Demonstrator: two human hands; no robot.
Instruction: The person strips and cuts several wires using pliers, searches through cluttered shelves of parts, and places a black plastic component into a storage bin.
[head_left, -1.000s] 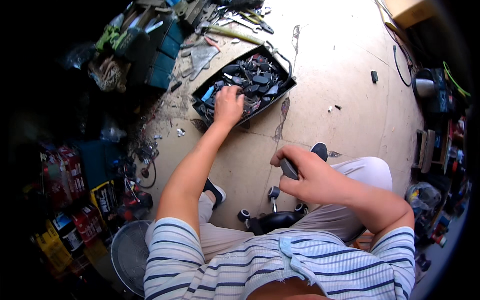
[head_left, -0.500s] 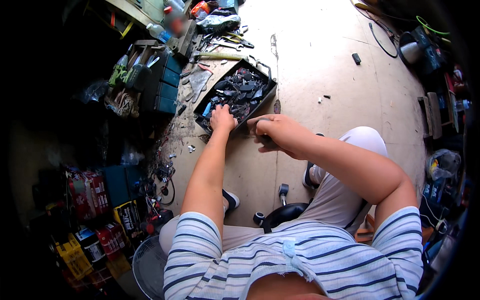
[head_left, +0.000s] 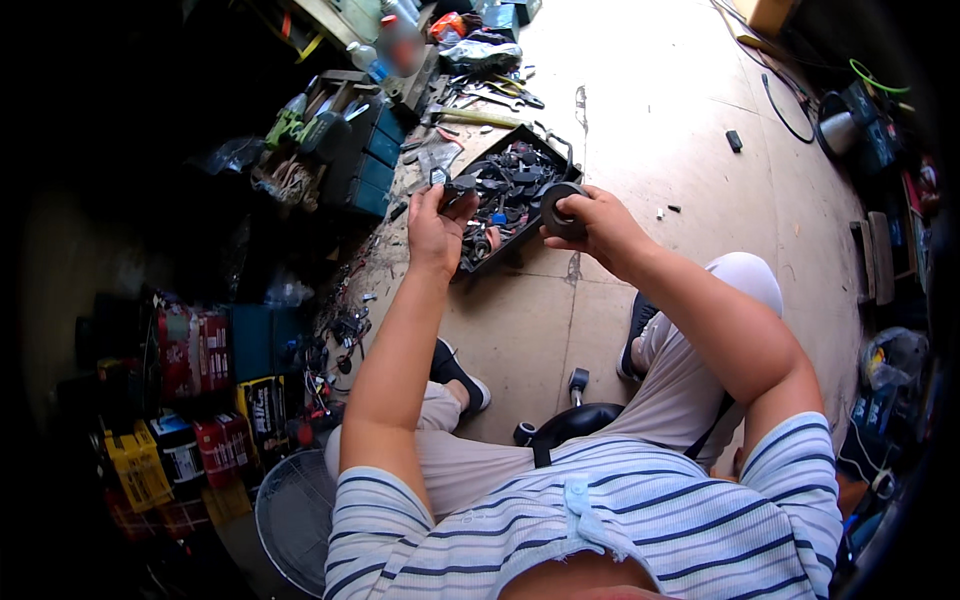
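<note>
My right hand (head_left: pixel 612 232) grips a roll of black tape (head_left: pixel 550 211) between thumb and fingers, just beyond the right edge of a black tray (head_left: pixel 522 243). Small dark parts (head_left: pixel 520 175) lie jumbled in the tray, most of them black, with a blue piece and a reddish one among them. My left hand (head_left: pixel 432 235) is raised over the tray's left side. Its fingers are closed on a small black part (head_left: pixel 460 187) with a pale, shiny end; its exact kind is unclear.
A hammer (head_left: pixel 475 118), pliers and wrenches lie beyond the tray. At left stand a teal drawer unit (head_left: pixel 375 165) and stacked boxes (head_left: pixel 195 350). A small black block (head_left: pixel 734 141) sits on the floor at right. A wire-mesh fan guard (head_left: pixel 290 520) is beside me.
My left hand has come up out of the tray with a small black part. My right hand has moved slightly up and right and turned, showing the tape roll. The view has shifted a little.
</note>
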